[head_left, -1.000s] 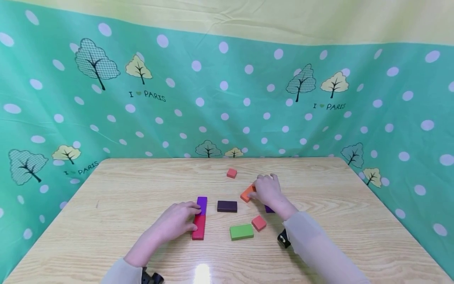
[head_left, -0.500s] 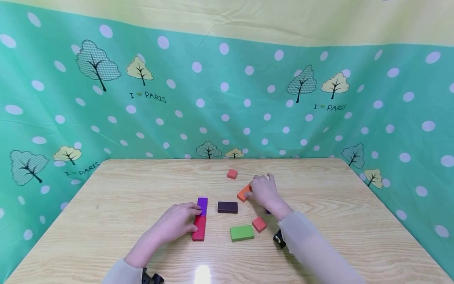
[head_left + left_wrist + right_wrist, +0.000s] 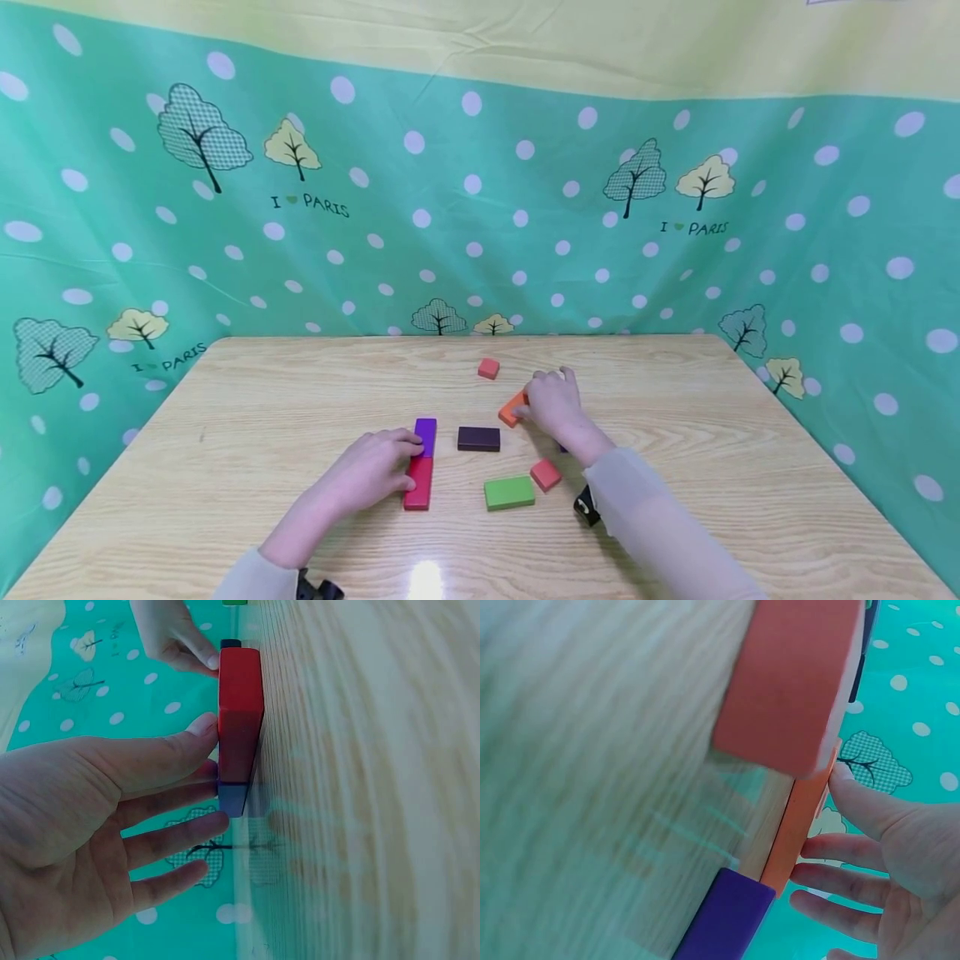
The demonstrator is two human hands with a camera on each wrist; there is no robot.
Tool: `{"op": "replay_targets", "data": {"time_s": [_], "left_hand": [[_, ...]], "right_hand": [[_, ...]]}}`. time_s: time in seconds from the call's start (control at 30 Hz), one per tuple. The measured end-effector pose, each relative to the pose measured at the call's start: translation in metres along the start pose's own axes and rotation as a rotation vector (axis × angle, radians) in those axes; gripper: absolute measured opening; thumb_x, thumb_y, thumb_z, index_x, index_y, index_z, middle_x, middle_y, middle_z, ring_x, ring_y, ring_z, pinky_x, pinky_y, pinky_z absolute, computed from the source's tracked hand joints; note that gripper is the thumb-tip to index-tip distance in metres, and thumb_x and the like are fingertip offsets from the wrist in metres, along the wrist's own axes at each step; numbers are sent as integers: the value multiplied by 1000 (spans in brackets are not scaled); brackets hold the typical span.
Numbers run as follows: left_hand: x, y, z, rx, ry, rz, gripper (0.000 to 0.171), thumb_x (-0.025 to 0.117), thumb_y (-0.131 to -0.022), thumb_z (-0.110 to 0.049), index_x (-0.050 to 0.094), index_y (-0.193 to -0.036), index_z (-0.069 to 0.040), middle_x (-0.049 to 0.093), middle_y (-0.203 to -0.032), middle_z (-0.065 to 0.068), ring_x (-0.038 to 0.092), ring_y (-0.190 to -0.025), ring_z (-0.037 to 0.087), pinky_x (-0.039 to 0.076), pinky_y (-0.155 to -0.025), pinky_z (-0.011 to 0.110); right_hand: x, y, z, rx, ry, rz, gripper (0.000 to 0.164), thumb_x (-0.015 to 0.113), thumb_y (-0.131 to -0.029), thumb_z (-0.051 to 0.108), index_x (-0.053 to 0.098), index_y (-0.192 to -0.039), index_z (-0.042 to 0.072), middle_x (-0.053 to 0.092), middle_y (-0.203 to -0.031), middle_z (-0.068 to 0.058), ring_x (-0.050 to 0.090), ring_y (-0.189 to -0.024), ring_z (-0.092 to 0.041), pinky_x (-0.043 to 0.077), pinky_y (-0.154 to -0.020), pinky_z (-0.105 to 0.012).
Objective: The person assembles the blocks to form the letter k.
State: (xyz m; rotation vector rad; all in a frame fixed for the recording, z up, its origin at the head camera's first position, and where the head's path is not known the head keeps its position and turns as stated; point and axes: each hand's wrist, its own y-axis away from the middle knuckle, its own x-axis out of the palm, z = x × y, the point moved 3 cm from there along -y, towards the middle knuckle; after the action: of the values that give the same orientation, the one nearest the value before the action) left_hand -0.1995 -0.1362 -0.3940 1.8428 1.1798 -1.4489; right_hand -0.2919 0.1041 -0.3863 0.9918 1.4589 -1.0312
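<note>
green cloth (image 3: 450, 267) with white dots and little trees is hanging behind a light wood table (image 3: 262, 400). from where i am standing, i am seeing two bare hands working with small blocks.

on the left, the left hand (image 3: 375, 467) is reaching in from the near side. its fingers are spreading out loosely, not folding up. the thumb is touching the long red block (image 3: 418, 493), and a finger is resting on the left purple block (image 3: 426, 428). those two blocks are lying in a line, end touching end, with the red one nearer and the purple one farther.

on the right, the right hand (image 3: 558, 408) is touching the orange block (image 3: 512, 410). its thumb and fingers are staying fairly straight, with gaps showing between them. the orange block is lying at a slant on the table, and the hand is covering its far end. the right purple block (image 3: 726, 915) is mostly hiding under the right wrist.

between the hands, the black block (image 3: 478, 439) is lying flat. nearer, the green block (image 3: 509, 493) is sitting just left of the near small red block (image 3: 545, 474). the far small red block (image 3: 488, 368) is sitting near the back edge. light gray sleeves (image 3: 660, 517) are covering both arms.
</note>
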Motion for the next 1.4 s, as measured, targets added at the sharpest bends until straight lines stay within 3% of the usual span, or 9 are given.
{"op": "replay_targets", "data": {"time_s": [0.53,1.07,1.4], "left_hand": [[-1,0,-1,-12,-4,5,41,74,-73,-21,66,-108,-2,61,-115,8,56,-109,28,45,-91,46],[0,0,0,-19,2,7,41,74,-73,-22,66,-109,-4,61,-116,7,55,-110,28,45,-92,46],[0,1,0,-26,20,7,42,74,-73,-22,65,-110,-3,61,-117,7,55,-111,29,44,-93,46]], "right_hand": [[-1,2,4,-3,-20,-31,38,66,-76,50,60,-61,15,57,-75,-1,57,-75,-22,29,-103,-50],[2,-4,19,4,-55,11,38,62,-76,54,61,-63,18,62,-94,-3,58,-91,-24,26,-105,-51],[2,-7,28,-12,-41,3,40,62,-77,53,55,-59,18,61,-88,0,58,-88,-23,27,-105,-49]]}}
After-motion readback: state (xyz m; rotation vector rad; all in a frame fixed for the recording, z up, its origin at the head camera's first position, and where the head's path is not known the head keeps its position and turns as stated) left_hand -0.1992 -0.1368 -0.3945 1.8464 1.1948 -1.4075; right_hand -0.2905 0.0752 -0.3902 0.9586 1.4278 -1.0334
